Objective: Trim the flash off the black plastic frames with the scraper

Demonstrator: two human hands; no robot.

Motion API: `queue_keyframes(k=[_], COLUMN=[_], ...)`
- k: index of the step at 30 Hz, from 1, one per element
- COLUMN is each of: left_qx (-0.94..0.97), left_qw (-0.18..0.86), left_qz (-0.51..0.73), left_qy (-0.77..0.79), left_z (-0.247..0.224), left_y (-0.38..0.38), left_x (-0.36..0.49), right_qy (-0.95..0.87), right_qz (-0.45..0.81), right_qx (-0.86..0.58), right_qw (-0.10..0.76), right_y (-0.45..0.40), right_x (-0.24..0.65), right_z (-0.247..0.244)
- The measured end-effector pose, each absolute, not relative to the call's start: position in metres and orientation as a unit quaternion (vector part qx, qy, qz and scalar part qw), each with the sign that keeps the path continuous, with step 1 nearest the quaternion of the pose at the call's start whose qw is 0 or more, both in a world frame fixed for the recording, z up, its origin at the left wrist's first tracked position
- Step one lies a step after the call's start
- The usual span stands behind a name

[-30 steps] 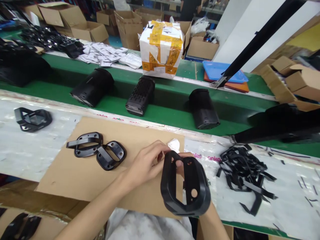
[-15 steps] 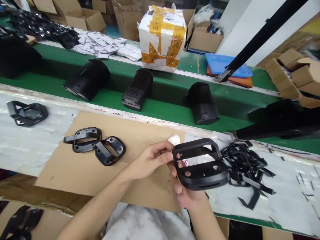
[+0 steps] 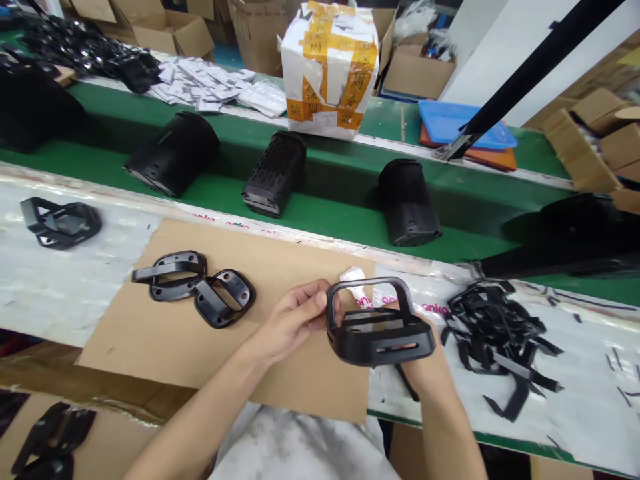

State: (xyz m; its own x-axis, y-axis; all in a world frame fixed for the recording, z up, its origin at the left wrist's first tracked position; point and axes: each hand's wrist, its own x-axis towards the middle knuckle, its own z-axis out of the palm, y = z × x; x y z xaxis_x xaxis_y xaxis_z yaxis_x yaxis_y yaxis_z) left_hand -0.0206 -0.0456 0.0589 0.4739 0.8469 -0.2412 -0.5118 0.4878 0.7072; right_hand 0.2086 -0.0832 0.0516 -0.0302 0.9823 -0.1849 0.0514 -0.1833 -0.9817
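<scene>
A black plastic handle (image 3: 380, 343), with an upright loop over an oval slotted base, is held above the cardboard's right side. My left hand (image 3: 303, 313) pinches its left end between thumb and fingers. My right hand (image 3: 425, 363) is behind and under the right end, mostly hidden by the handle; skin shows through its slot. Two similar black handles, a left one (image 3: 173, 275) and a right one (image 3: 225, 298), lie touching on the cardboard sheet (image 3: 150, 347). To the right of my right hand is a heap of black strips (image 3: 497, 333).
Another handle piece (image 3: 61, 223) lies at the far left of the bench. Beyond the bench edge, a green conveyor (image 3: 340, 193) carries several black housings, such as a perforated one (image 3: 275, 175). A taped white box (image 3: 330, 73) stands behind, beside a black slanted post (image 3: 530, 80).
The held handle has tilted so its slotted side faces me and its loop stands upright, and it has shifted slightly left. My right hand has moved right and further behind it.
</scene>
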Motion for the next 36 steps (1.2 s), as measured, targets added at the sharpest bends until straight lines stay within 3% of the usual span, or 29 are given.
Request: queue_keyframes(k=[4,6,10,13,20,23,29,36], left_qx=[0.295,0.304,0.337,0.363,0.414,0.379,0.432,0.411], left_qw=[0.822,0.827,0.808,0.776,0.645,0.649,0.707,0.661], left_qz=[0.382,0.349,0.296,0.282,0.333,0.334,0.322,0.364], left_qy=[0.304,0.319,0.383,0.432,0.549,0.568,0.459,0.512], left_z=[0.056,0.051,0.034,0.023,0.018,0.014,0.022,0.044], left_y=[-0.05,-0.053,-0.062,-0.072,-0.1,-0.105,-0.103,-0.114], left_x=[-0.027,-0.03,-0.04,-0.046,-0.034,-0.028,-0.028,-0.032], right_qy=[-0.436,-0.502,-0.657,-0.734,-0.814,-0.827,-0.829,-0.766], right_qz=[0.474,0.461,0.46,0.402,0.277,0.27,0.246,0.289], right_qx=[-0.523,-0.514,-0.501,-0.472,-0.431,-0.421,-0.437,-0.475], right_qw=[0.559,0.521,0.327,0.278,0.272,0.256,0.249,0.321], right_y=[-0.071,-0.07,-0.071,-0.074,-0.078,-0.077,-0.082,-0.089], right_x=[0.228,0.223,0.197,0.183,0.169,0.167,0.166,0.147], right_z=[0.067,0.075,0.072,0.055,0.029,0.028,0.023,0.033])
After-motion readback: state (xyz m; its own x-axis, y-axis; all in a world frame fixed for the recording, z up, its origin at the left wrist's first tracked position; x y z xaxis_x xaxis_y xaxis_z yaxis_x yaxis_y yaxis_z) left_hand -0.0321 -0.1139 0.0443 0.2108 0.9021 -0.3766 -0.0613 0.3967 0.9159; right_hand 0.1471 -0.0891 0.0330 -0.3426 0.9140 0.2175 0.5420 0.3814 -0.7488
